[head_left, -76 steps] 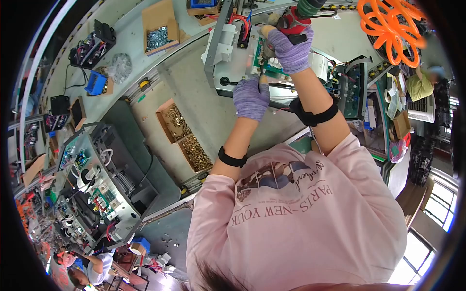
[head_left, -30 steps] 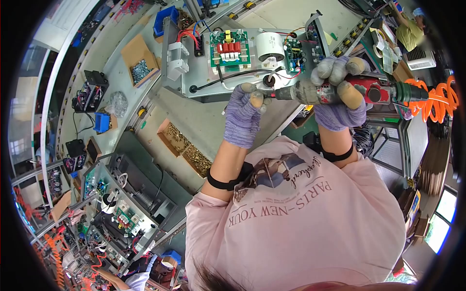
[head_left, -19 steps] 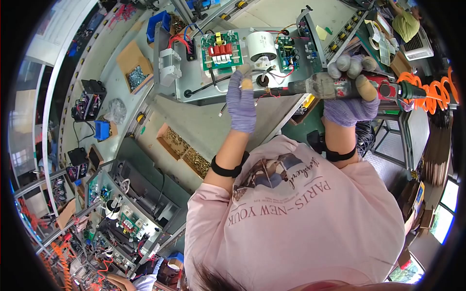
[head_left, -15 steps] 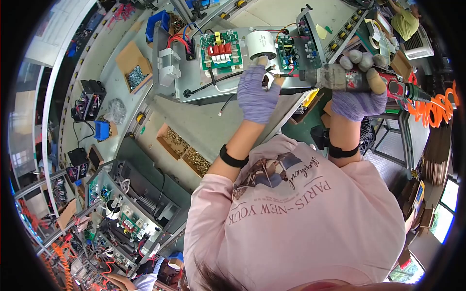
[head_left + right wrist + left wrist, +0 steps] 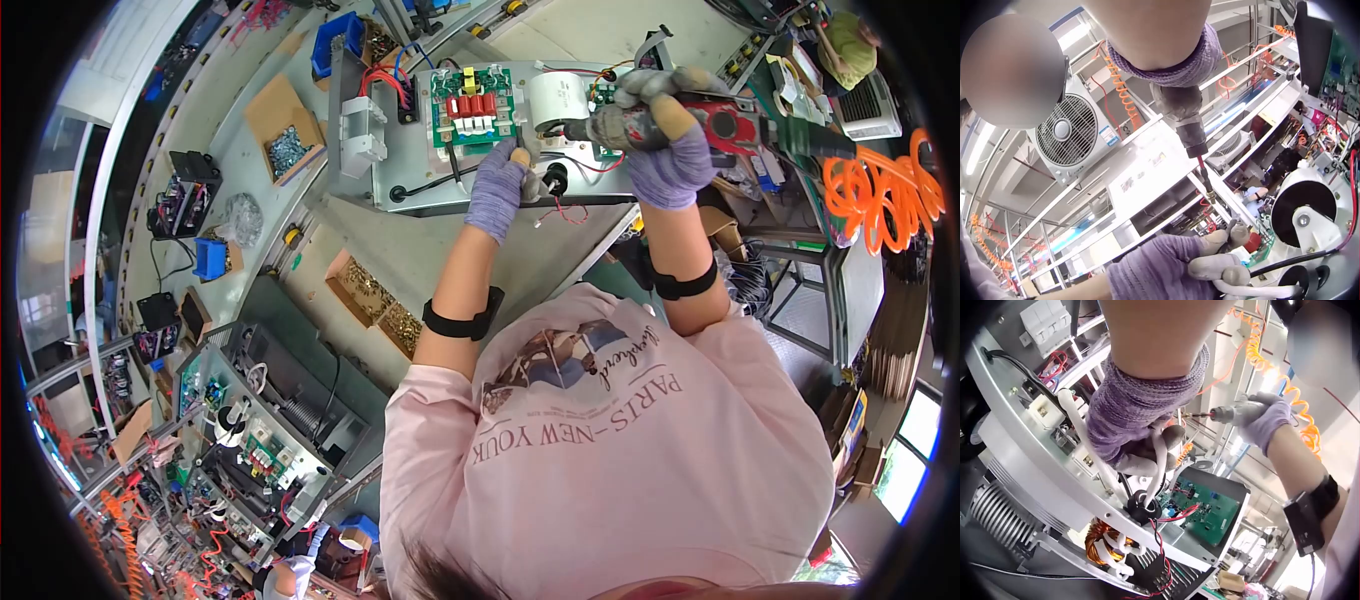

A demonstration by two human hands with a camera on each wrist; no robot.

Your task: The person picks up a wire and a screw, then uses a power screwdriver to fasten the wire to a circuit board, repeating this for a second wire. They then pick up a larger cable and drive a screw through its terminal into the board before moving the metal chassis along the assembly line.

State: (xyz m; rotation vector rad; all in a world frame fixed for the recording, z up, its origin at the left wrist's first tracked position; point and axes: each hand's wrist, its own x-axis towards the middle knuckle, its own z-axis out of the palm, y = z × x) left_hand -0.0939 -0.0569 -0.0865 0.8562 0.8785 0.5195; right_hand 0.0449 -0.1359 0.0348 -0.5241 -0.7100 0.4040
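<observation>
a pale grey, long workbench [image 5: 232, 165] runs up the left side, black-and-yellow rollers [image 5: 293, 236] along its edge, with a tall white post [image 5: 92, 240] beyond it. at right, a stack of brown cardboard sheets [image 5: 893, 345] stands near a bright, dark-framed window [image 5: 912, 440]. the right wrist view shows a white, box-shaped fan [image 5: 1063, 130] with a round dark grille, a broad white panel [image 5: 1154, 178], and a glowing white tube light [image 5: 979, 149] under the grey ceiling.
</observation>
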